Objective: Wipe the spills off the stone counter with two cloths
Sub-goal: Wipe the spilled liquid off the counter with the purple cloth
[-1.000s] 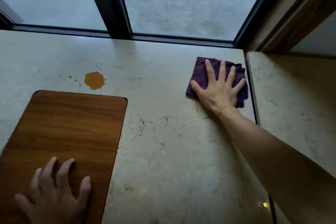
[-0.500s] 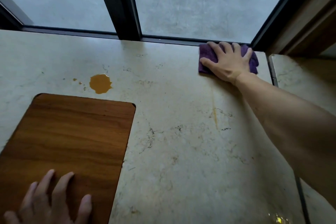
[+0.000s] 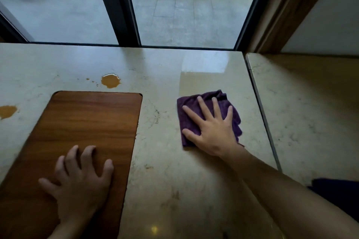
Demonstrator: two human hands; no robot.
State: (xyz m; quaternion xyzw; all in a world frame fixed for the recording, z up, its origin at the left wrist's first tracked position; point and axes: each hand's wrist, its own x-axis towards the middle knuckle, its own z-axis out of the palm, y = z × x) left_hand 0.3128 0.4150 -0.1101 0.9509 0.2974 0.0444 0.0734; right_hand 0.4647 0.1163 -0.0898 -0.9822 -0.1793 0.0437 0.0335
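Note:
A folded purple cloth (image 3: 194, 124) lies on the pale stone counter (image 3: 165, 161), right of centre. My right hand (image 3: 212, 131) presses flat on it with fingers spread. A wet streak (image 3: 202, 81) runs from the cloth back to the window. An orange spill (image 3: 110, 81) sits behind the wooden board, with small drops to its left. A second orange spill (image 3: 6, 111) shows at the left edge. My left hand (image 3: 79, 184) rests on the wooden board (image 3: 81, 122), fingers slightly bent, holding nothing.
A dark window frame (image 3: 124, 15) runs along the back of the counter. A seam (image 3: 262, 114) separates a second stone slab (image 3: 310, 112) on the right. A dark blue piece of fabric (image 3: 338, 190) lies at the right edge.
My right hand pulled the purple cloth from the back by the window toward me, leaving a wet streak. The view lifted, bringing a second spill into sight at the left.

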